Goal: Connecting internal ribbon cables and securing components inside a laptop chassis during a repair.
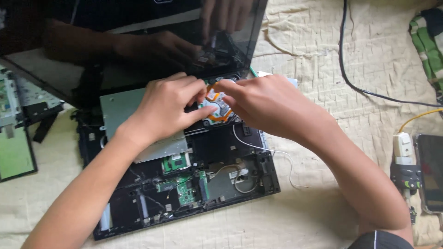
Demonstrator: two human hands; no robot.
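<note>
An opened laptop base lies on a cream quilt, its green circuit boards and cables bare. The dark glossy screen leans up behind it and mirrors my hands. My left hand rests on a silver metal plate, fingers curled at a small part wrapped in an orange flex strip near the hinge. My right hand comes in from the right and pinches at the same part. A loose white wire trails off the base's right edge.
At the left lie a removed dark panel and a green-faced board. On the right sit a white plug adapter, a phone, a yellow cable and a black cable. Green-striped cloth is at the top right.
</note>
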